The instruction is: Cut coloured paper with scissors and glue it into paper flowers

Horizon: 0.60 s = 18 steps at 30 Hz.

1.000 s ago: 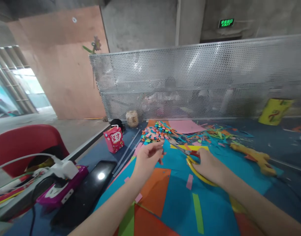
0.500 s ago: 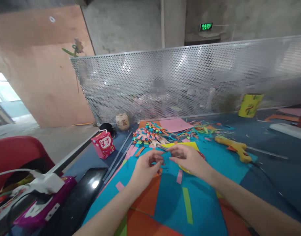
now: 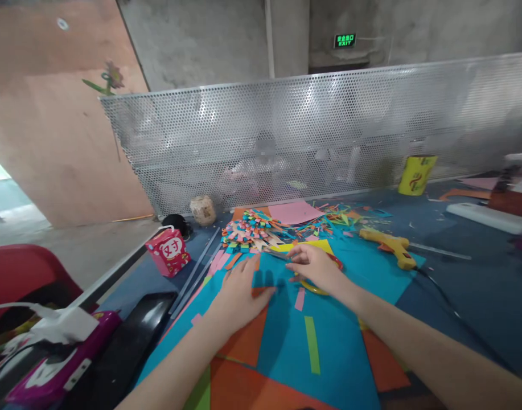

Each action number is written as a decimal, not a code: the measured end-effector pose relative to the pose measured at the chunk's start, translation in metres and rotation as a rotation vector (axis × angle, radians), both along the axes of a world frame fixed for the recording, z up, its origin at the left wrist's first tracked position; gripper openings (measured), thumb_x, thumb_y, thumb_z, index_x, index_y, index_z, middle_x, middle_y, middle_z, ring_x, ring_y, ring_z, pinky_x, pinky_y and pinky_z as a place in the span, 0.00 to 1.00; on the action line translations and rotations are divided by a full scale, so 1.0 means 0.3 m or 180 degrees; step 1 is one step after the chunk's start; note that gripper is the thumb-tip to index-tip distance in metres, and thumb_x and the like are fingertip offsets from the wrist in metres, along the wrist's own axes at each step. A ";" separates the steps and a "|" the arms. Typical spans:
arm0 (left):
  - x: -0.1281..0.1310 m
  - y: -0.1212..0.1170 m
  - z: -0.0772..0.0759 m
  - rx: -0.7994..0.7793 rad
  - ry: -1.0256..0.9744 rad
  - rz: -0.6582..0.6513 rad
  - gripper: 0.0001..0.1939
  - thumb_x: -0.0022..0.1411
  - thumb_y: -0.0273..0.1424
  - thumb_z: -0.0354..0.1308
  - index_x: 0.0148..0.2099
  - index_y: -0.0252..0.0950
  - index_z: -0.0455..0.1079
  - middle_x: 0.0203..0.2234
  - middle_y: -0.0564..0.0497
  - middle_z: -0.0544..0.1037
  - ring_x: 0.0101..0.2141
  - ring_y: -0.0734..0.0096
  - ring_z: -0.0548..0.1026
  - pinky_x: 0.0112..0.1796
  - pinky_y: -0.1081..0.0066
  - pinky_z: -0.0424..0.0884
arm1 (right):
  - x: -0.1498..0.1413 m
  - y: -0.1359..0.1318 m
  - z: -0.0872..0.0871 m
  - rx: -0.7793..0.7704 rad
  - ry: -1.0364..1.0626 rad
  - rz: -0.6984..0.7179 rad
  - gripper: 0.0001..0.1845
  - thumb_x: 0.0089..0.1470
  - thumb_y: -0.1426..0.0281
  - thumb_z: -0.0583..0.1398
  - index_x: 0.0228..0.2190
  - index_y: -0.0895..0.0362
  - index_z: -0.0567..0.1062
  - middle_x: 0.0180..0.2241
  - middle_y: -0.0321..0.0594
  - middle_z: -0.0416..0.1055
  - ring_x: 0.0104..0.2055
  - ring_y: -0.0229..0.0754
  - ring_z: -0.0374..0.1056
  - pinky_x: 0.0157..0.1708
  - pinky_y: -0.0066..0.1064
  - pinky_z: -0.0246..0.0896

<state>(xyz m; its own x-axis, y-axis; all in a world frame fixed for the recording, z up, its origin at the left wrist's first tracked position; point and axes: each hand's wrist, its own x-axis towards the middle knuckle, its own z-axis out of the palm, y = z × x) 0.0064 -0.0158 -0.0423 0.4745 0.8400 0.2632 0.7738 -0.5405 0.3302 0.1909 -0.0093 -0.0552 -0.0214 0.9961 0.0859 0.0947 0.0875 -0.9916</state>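
My left hand (image 3: 240,296) lies low over the orange paper (image 3: 237,344) and blue paper, fingers stretched forward and thumb apart. To its right, my right hand (image 3: 314,266) hovers over the scissors (image 3: 315,287), its fingers loosely curved and apart with nothing visible in them. The scissors rest on the paper, blades pointing left; one handle loop is yellow, the other red, partly hidden by the hand. A yellow paper strip (image 3: 324,245) lies just behind. Ahead sits a heap of small multicoloured folded paper strips (image 3: 252,230). Pink and green strips (image 3: 312,344) lie nearer me.
A yellow glue gun (image 3: 389,246) with a cord lies right. Clear glue sticks (image 3: 196,273), a pink drink box (image 3: 168,250), a black phone (image 3: 132,336) and a purple power strip (image 3: 68,359) are left. A perforated metal screen (image 3: 286,136) stands behind, near a yellow roll (image 3: 418,175).
My right hand has let go of the scissors, which now lie on the paper. My left hand has opened from a pinch and lowered onto the paper. The view has turned right.
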 end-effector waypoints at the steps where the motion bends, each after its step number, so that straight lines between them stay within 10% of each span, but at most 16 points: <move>1: -0.004 -0.008 -0.003 -0.0070 0.0293 0.0035 0.38 0.51 0.47 0.50 0.60 0.30 0.49 0.56 0.38 0.56 0.57 0.50 0.49 0.52 0.52 0.49 | -0.005 -0.002 -0.002 -0.0078 0.0069 0.0003 0.09 0.40 0.74 0.59 0.27 0.56 0.64 0.22 0.31 0.63 0.26 0.37 0.67 0.22 0.30 0.68; 6: 0.014 -0.050 -0.023 -0.0398 0.1217 -0.0273 0.47 0.50 0.57 0.35 0.62 0.26 0.37 0.60 0.39 0.36 0.58 0.51 0.33 0.53 0.48 0.35 | -0.049 -0.057 0.019 -0.0223 -0.0040 0.0102 0.08 0.46 0.71 0.55 0.32 0.55 0.61 0.34 0.37 0.61 0.19 0.32 0.65 0.11 0.25 0.63; 14: 0.030 -0.042 -0.018 0.0004 0.1392 -0.0766 0.40 0.55 0.52 0.36 0.62 0.33 0.35 0.60 0.46 0.39 0.59 0.57 0.35 0.53 0.47 0.31 | -0.078 -0.177 -0.019 -0.0363 0.0284 0.0603 0.05 0.50 0.73 0.50 0.31 0.54 0.57 0.31 0.32 0.57 0.18 0.29 0.64 0.10 0.22 0.61; 18: 0.038 -0.049 -0.008 -0.0057 0.1350 -0.1111 0.34 0.59 0.48 0.33 0.62 0.34 0.39 0.60 0.47 0.46 0.59 0.59 0.40 0.54 0.49 0.34 | -0.033 -0.160 -0.039 0.0054 -0.0145 0.0064 0.04 0.51 0.74 0.49 0.31 0.54 0.57 0.31 0.32 0.59 0.16 0.27 0.63 0.15 0.22 0.62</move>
<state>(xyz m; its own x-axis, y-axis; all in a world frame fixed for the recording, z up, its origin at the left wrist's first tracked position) 0.0179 -0.0304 -0.0447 0.7870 0.6164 -0.0248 0.6169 -0.7861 0.0399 0.1809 -0.0574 -0.0668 -0.0458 0.9938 0.1013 0.1377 0.1067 -0.9847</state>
